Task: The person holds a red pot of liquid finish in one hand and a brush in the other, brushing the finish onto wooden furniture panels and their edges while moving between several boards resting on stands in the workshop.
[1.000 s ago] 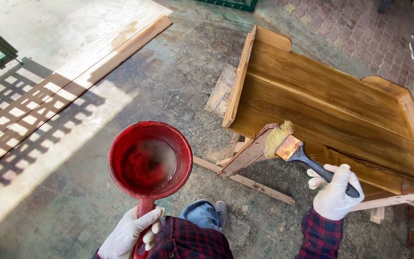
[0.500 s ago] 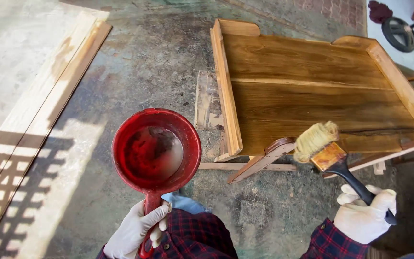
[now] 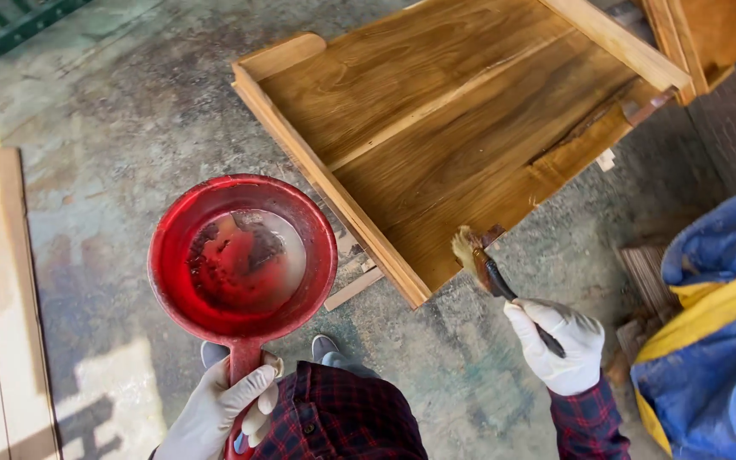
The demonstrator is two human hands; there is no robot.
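The paintbrush (image 3: 476, 258) in the right hand (image 3: 562, 345) swung from the wooden leg to the wooden tray's (image 3: 436, 145) lower edge.

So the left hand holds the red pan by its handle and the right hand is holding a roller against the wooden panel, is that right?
Not quite. The right hand holds a paintbrush, not a roller, its bristles at the edge of the wooden panel. The left hand does hold the red pan by its handle. The head view shows this.
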